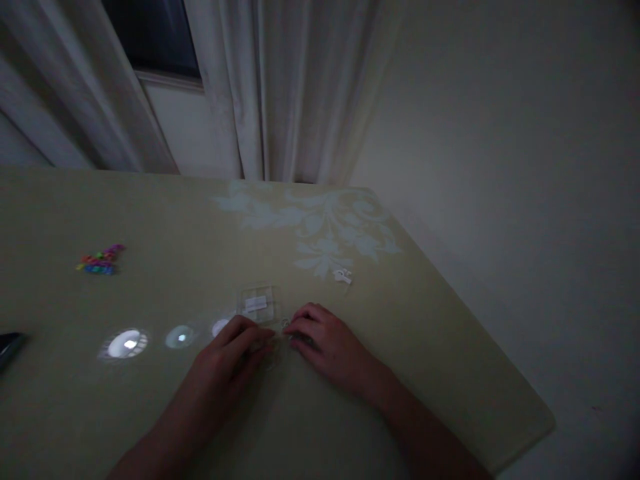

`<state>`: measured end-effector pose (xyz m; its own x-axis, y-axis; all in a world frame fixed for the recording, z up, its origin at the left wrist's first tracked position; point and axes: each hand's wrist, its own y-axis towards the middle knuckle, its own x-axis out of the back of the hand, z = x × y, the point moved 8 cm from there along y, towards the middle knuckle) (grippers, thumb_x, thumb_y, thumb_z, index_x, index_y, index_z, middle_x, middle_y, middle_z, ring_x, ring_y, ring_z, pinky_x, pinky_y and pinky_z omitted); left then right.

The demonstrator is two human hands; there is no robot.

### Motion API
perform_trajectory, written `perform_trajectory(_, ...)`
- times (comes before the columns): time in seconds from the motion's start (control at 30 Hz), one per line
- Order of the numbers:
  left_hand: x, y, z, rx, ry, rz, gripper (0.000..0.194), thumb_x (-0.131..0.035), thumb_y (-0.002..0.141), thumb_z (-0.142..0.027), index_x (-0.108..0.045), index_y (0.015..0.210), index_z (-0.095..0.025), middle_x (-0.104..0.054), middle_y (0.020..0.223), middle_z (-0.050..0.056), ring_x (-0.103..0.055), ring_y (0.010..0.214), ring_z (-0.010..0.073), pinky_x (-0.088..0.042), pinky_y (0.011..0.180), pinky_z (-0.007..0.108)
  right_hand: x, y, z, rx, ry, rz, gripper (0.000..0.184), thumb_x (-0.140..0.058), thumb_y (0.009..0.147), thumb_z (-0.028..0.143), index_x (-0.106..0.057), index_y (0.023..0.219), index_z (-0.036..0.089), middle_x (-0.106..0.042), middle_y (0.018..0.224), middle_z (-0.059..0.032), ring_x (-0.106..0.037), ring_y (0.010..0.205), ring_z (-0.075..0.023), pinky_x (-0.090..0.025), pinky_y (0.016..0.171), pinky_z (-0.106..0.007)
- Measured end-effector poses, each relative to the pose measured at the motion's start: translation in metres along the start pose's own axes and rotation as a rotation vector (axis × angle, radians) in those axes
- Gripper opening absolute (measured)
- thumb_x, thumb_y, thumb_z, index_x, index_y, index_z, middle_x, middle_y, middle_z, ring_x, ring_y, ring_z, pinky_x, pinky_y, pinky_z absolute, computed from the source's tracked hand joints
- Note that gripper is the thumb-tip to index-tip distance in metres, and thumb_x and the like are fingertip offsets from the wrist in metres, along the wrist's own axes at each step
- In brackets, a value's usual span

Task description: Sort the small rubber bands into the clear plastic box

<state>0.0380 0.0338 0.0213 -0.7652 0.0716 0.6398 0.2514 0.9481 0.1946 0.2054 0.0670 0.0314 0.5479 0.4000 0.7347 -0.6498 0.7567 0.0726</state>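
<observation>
My left hand point(233, 352) and my right hand point(324, 341) rest close together over the table, their fingertips nearly meeting. Both are closed, thumbs bent toward the fingers. Small pale or see-through bits point(285, 324) show between the fingertips, too dim and tiny to name. Just beyond my left fingers lies a flat clear plastic case point(267, 307) with a white label point(256, 303) on it. What each hand pinches is mostly hidden by the fingers.
Several small bright-coloured pieces point(101, 260) lie heaped at the left. A small white item point(343, 276) sits beyond my right hand. A dark object point(9, 348) juts in at the left edge. The table point(425, 373) ends on the right near a wall; curtains point(300, 87) hang behind.
</observation>
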Motion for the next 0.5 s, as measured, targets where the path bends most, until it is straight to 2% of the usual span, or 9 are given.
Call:
perform_trajectory(0.07, -0.001, -0.001, -0.01, -0.019, -0.032, 0.071, 0.015, -0.062, 0.101, -0.034, -0.074, 0.107, -0.028, -0.07, 0.099, 0.002, -0.07, 0.084, 0.0176, -0.056, 0.075, 0.026, 0.004, 0.001, -0.004, -0.018, 0.027, -0.028, 0.017, -0.063, 0.103, 0.015, -0.075, 0.114, 0.019, -0.069, 0.112, -0.007, -0.064, 0.107, -0.0187, -0.051, 0.098, -0.031)
perform_trajectory(0.13, -0.015, -0.007, -0.026, -0.087, -0.079, 0.195, 0.009, -0.069, 0.098, -0.035, -0.074, 0.1, -0.028, -0.072, 0.097, 0.001, -0.07, 0.089, 0.0182, -0.055, 0.077, 0.025, 0.01, 0.002, -0.007, -0.04, 0.05, -0.062, 0.017, -0.062, 0.104, 0.015, -0.075, 0.114, 0.019, -0.07, 0.112, -0.0065, -0.065, 0.106, -0.018, -0.051, 0.097, -0.031)
perform_trajectory(0.2, -0.04, -0.02, -0.046, -0.214, -0.118, 0.324, 0.015, -0.077, 0.092, -0.042, -0.074, 0.097, -0.028, -0.074, 0.101, 0.001, -0.069, 0.096, 0.0203, -0.054, 0.083, 0.028, 0.016, 0.002, -0.01, -0.062, 0.045, -0.104, 0.017, -0.063, 0.103, 0.015, -0.074, 0.116, 0.019, -0.07, 0.113, -0.0068, -0.065, 0.107, -0.0183, -0.051, 0.098, -0.032)
perform_trajectory(0.23, -0.056, -0.029, -0.056, -0.301, -0.123, 0.385, 0.018, -0.08, 0.089, -0.044, -0.074, 0.095, -0.028, -0.074, 0.1, 0.001, -0.068, 0.093, 0.0201, -0.053, 0.082, 0.028, 0.018, 0.001, -0.011, -0.075, 0.034, -0.12, 0.018, -0.064, 0.102, 0.014, -0.074, 0.117, 0.019, -0.07, 0.114, -0.0071, -0.065, 0.108, -0.0187, -0.05, 0.099, -0.032)
perform_trajectory(0.27, -0.07, -0.038, -0.066, -0.424, -0.129, 0.414, 0.014, -0.081, 0.087, -0.043, -0.075, 0.09, -0.03, -0.073, 0.09, -0.002, -0.067, 0.084, 0.0178, -0.051, 0.077, 0.027, 0.018, 0.001, -0.013, -0.089, 0.02, -0.127, 0.019, -0.066, 0.101, 0.014, -0.074, 0.118, 0.018, -0.07, 0.116, -0.0074, -0.064, 0.11, -0.0191, -0.05, 0.1, -0.032)
perform_trajectory(0.33, -0.092, -0.047, -0.066, -0.48, -0.029, 0.379, 0.006, -0.081, 0.087, -0.034, -0.076, 0.086, -0.031, -0.068, 0.079, -0.003, -0.063, 0.077, 0.0177, -0.048, 0.077, 0.029, 0.015, 0.0, -0.014, -0.111, -0.008, -0.106, 0.022, -0.071, 0.098, 0.015, -0.074, 0.119, 0.018, -0.07, 0.116, -0.0074, -0.064, 0.11, -0.0199, -0.049, 0.1, -0.033)
perform_trajectory(0.4, -0.101, -0.049, -0.06, -0.479, 0.007, 0.364, 0.01, -0.082, 0.085, -0.038, -0.075, 0.09, -0.032, -0.069, 0.084, -0.001, -0.064, 0.082, 0.0204, -0.048, 0.078, 0.031, 0.01, -0.001, -0.013, -0.107, -0.032, -0.049, 0.02, -0.074, 0.096, 0.018, -0.075, 0.116, 0.019, -0.07, 0.114, -0.0069, -0.065, 0.108, -0.0204, -0.05, 0.098, -0.032)
perform_trajectory(0.47, -0.092, -0.04, -0.048, -0.383, 0.041, 0.315, 0.004, -0.071, 0.094, -0.031, -0.073, 0.092, -0.028, -0.071, 0.087, 0.001, -0.064, 0.083, 0.0206, -0.049, 0.077, 0.031, 0.005, -0.002, -0.009, -0.085, -0.037, 0.007, 0.015, -0.075, 0.095, 0.018, -0.077, 0.11, 0.02, -0.071, 0.109, -0.0054, -0.065, 0.105, -0.0198, -0.05, 0.094, -0.031)
perform_trajectory(0.5, -0.08, -0.034, -0.043, -0.34, 0.057, 0.263, 0.013, -0.063, 0.099, -0.026, -0.072, 0.09, -0.026, -0.071, 0.086, 0.002, -0.065, 0.082, 0.0203, -0.049, 0.077, 0.031, 0.004, -0.002, -0.007, -0.077, -0.033, 0.028, 0.014, -0.075, 0.094, 0.017, -0.077, 0.107, 0.02, -0.071, 0.107, -0.0048, -0.065, 0.103, -0.0195, -0.05, 0.092, -0.03)
